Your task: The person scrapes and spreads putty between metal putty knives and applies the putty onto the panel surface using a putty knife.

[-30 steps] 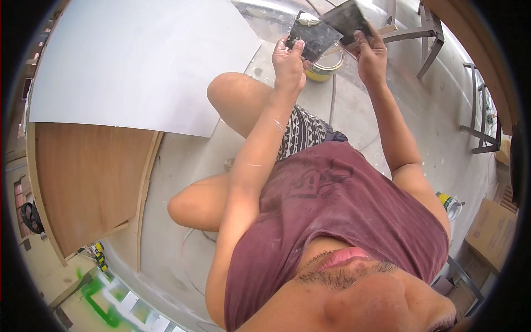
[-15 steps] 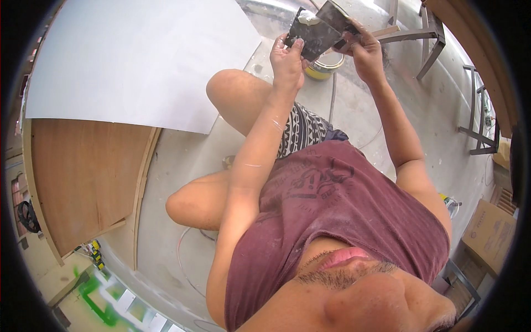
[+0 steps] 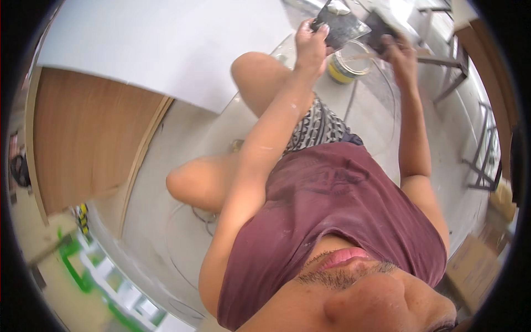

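My left hand (image 3: 313, 47) grips a flat dark putty spreader (image 3: 344, 30), which carries a lump of white putty near its far edge. To the right, my right hand (image 3: 399, 52) is closed on a second dark spreader (image 3: 381, 27), blurred by motion. A gap separates the two blades. Below and between them stands an open tub (image 3: 343, 74) with a yellow band, a stick-like thing lying across its mouth. The tub's contents are hard to make out.
A large white panel (image 3: 166, 44) lies at the far left, above a brown wooden panel (image 3: 91, 144) with a pale frame. Dark metal stands (image 3: 442, 66) are at the far right. A cardboard box (image 3: 473, 271) sits at the lower right. A cord trails over the grey floor.
The two spreaders were together and have now come apart, the right one moving away to the right. The whole view has shifted, and more of the tub shows.
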`<control>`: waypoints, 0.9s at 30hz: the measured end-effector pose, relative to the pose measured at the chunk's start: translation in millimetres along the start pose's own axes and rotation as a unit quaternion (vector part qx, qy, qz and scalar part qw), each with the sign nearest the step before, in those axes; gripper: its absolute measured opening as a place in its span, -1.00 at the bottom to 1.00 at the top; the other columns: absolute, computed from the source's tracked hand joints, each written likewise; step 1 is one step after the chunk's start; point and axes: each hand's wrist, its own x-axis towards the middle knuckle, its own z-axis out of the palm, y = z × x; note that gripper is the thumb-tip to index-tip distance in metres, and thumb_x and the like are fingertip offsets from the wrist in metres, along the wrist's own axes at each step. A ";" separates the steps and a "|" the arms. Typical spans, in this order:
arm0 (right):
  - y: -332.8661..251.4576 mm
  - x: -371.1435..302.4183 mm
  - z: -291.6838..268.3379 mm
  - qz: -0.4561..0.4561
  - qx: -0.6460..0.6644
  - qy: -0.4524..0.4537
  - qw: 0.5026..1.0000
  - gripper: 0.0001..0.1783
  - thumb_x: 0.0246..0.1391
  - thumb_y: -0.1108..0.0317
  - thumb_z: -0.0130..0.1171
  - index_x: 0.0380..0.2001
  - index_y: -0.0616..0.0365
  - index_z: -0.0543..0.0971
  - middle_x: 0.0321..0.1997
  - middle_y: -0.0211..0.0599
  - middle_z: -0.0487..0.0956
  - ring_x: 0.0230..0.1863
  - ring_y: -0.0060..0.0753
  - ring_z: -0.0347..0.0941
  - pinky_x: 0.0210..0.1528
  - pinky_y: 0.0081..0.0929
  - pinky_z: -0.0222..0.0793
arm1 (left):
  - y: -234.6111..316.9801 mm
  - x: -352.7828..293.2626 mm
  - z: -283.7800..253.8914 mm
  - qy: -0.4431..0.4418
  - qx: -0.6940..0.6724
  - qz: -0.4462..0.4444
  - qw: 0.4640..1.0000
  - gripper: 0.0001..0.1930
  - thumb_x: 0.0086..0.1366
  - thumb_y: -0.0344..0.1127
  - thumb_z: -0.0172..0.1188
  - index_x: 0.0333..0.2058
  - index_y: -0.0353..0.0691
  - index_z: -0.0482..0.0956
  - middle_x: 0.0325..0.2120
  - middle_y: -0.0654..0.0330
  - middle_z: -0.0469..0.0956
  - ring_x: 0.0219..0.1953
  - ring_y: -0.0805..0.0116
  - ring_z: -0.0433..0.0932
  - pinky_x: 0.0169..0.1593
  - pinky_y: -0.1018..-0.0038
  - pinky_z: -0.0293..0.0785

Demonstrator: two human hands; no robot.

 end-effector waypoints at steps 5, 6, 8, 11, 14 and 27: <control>-3.4 42.7 -3.8 0.093 0.248 0.148 0.953 -0.68 0.08 0.44 0.25 -0.08 0.11 0.47 -0.19 -0.29 0.59 -0.21 -0.40 0.57 -0.28 -0.28 0.63 | 61.2 -2.2 -20.6 0.019 -0.087 0.062 0.994 -0.66 0.30 -0.52 -0.04 0.02 -0.36 0.17 -0.18 -0.07 0.47 -0.30 0.10 0.63 -0.29 0.13 0.69; -8.4 50.5 -0.2 0.112 0.262 0.181 0.941 -0.68 0.06 0.43 0.27 -0.09 0.12 0.47 -0.19 -0.30 0.59 -0.17 -0.37 0.56 -0.25 -0.22 0.61 | 79.4 -3.6 -32.1 0.049 0.007 0.038 0.998 -0.63 0.32 -0.43 0.08 0.06 -0.33 0.25 -0.19 0.02 0.48 -0.15 0.29 0.54 -0.02 0.28 0.56; -20.1 65.8 21.7 0.118 0.298 0.130 0.938 -0.64 0.05 0.45 0.25 -0.06 0.09 0.47 -0.14 -0.27 0.59 -0.11 -0.26 0.55 -0.19 -0.13 0.57 | 116.2 -12.5 -56.8 0.055 0.036 0.085 0.994 -0.61 0.31 -0.41 0.11 0.07 -0.30 0.24 -0.11 -0.03 0.46 -0.11 0.24 0.55 -0.07 0.19 0.59; -44.5 70.2 71.4 0.112 0.345 0.080 0.928 -0.67 0.03 0.42 0.23 -0.09 0.07 0.50 -0.18 -0.27 0.60 -0.13 -0.25 0.54 -0.22 -0.17 0.50 | 174.6 -44.8 -101.5 0.063 0.134 0.200 0.969 -0.60 0.27 -0.52 0.01 0.06 -0.41 0.15 -0.08 -0.11 0.43 -0.15 0.03 0.58 -0.18 -0.01 0.64; -67.2 64.3 147.6 0.073 0.417 -0.025 0.906 -0.81 0.00 0.29 0.23 -0.30 0.09 0.57 -0.41 -0.37 0.62 -0.40 -0.53 0.53 -0.47 -0.56 0.40 | 212.9 -90.3 -138.7 0.097 0.140 0.211 0.963 -0.70 0.31 -0.50 0.01 -0.01 -0.38 0.21 -0.16 -0.08 0.49 -0.28 0.12 0.63 -0.26 0.13 0.67; -117.2 -80.5 340.1 0.149 0.323 -0.352 0.866 -0.70 0.03 0.50 0.22 -0.11 0.27 0.54 -0.24 -0.26 0.62 -0.30 -0.42 0.58 -0.22 -0.46 0.54 | 207.0 -183.4 -195.7 0.221 0.080 0.288 0.928 -0.82 0.37 -0.37 0.04 -0.10 -0.27 0.43 -0.20 0.16 0.56 -0.21 0.38 0.60 -0.25 0.33 0.67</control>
